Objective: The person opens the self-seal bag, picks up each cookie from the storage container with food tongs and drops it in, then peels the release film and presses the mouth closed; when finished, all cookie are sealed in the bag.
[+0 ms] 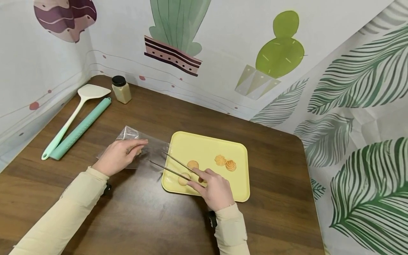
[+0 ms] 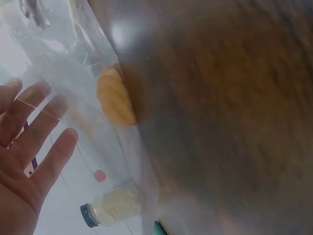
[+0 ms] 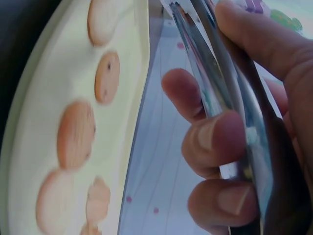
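Note:
My left hand [image 1: 119, 156] pinches the edge of a clear plastic bag [image 1: 153, 148] lying left of the tray. Inside the bag, a golden ridged cookie [image 2: 115, 95] shows in the left wrist view. With fingers curled round them, my right hand [image 1: 216, 189] grips metal tongs [image 3: 230, 88]. The tongs' arms are spread, and their tips reach past the tray's left rim, over the bag. On the yellow tray [image 1: 204, 141] lie round flat cookies [image 1: 192, 165], partly beneath the tongs, and two swirled cookies [image 1: 231, 165]. No cookie is visible between the tong tips.
At the table's [image 1: 274, 170] left side lie a white spatula [image 1: 92, 91] with a pale green handle and a teal, stick-shaped tool [image 1: 83, 127]. A black-lidded jar [image 1: 122, 90] stands at the back, near the patterned wall covering [image 1: 220, 42].

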Demonstrator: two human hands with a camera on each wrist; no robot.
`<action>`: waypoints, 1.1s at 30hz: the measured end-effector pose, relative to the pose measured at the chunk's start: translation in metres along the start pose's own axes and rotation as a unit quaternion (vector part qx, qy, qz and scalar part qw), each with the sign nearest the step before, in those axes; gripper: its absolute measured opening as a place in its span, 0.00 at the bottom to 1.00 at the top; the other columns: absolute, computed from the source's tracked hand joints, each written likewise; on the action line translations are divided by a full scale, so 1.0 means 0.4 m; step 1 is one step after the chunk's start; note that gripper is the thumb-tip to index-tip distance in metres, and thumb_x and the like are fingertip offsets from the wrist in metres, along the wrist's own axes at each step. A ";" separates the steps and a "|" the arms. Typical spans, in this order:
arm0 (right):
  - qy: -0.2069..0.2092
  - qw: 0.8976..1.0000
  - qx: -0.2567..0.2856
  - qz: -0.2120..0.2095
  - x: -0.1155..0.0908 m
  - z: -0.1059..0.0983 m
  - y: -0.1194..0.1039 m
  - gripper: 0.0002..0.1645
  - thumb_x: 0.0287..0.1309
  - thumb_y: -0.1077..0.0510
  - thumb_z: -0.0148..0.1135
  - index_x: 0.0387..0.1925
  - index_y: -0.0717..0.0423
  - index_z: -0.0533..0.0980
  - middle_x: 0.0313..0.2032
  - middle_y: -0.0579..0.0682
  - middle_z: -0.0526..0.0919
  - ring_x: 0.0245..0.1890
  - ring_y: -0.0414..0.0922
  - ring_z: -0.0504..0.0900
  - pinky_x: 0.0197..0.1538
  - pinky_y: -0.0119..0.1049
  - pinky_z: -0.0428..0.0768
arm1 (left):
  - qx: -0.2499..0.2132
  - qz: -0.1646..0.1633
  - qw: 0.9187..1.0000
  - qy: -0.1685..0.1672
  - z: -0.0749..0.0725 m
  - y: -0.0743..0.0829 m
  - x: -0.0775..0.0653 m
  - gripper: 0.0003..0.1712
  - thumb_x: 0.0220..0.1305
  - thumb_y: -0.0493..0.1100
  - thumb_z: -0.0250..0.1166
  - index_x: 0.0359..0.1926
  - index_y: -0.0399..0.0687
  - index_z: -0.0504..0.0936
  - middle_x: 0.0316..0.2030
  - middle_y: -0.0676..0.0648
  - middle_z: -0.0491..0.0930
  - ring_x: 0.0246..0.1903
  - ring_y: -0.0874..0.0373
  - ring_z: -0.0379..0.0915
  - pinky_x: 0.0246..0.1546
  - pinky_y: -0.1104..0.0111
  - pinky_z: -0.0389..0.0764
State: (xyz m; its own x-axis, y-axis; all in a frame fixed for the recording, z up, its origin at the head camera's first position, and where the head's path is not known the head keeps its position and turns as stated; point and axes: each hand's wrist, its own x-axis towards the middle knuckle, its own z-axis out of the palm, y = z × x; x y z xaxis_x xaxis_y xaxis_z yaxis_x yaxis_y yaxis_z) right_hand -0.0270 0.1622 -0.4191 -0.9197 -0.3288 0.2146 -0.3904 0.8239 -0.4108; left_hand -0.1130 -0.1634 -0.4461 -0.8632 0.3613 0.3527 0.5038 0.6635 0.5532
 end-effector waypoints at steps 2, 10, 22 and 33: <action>-0.001 1.000 0.005 0.010 -0.014 -0.014 0.009 0.26 0.53 0.39 0.69 0.51 0.44 0.83 0.27 0.38 0.78 0.16 0.30 0.66 0.20 0.31 0.68 | -0.001 -0.001 1.000 -0.001 0.000 -0.001 -0.001 0.15 0.61 0.31 0.66 0.50 0.43 0.85 0.42 0.46 0.86 0.35 0.57 0.82 0.34 0.56 0.80; 0.006 0.998 0.040 0.054 -0.074 -0.062 0.057 0.25 0.52 0.40 0.71 0.52 0.40 0.83 0.27 0.30 0.75 0.17 0.29 0.63 0.19 0.27 0.65 | -0.003 -0.001 1.000 -0.001 0.001 -0.001 -0.001 0.15 0.61 0.32 0.66 0.49 0.44 0.85 0.42 0.47 0.86 0.34 0.57 0.81 0.34 0.57 0.80; 0.073 0.981 0.081 0.161 -0.144 -0.101 0.119 0.22 0.53 0.43 0.71 0.50 0.42 0.82 0.26 0.31 0.74 0.19 0.34 0.69 0.22 0.29 0.69 | -0.006 -0.004 1.000 -0.002 0.003 0.001 -0.003 0.15 0.62 0.31 0.66 0.49 0.43 0.85 0.42 0.47 0.86 0.34 0.58 0.81 0.33 0.58 0.80; 0.152 0.956 0.087 0.235 -0.172 -0.085 0.149 0.16 0.63 0.50 0.65 0.49 0.51 0.79 0.21 0.42 0.71 0.20 0.39 0.69 0.24 0.33 0.69 | -0.006 0.000 1.000 0.006 0.007 -0.003 -0.004 0.15 0.61 0.31 0.66 0.49 0.43 0.85 0.41 0.47 0.86 0.32 0.60 0.80 0.32 0.58 0.80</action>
State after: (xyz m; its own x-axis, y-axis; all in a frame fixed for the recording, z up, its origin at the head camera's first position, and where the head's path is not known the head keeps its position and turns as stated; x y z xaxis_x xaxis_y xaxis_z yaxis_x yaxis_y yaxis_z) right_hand 0.0144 0.2498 -0.4282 -0.9511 0.2293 0.2068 0.0370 0.7495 -0.6610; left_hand -0.1123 -0.1629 -0.4493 -0.8630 0.3535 0.3610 0.5039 0.6551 0.5630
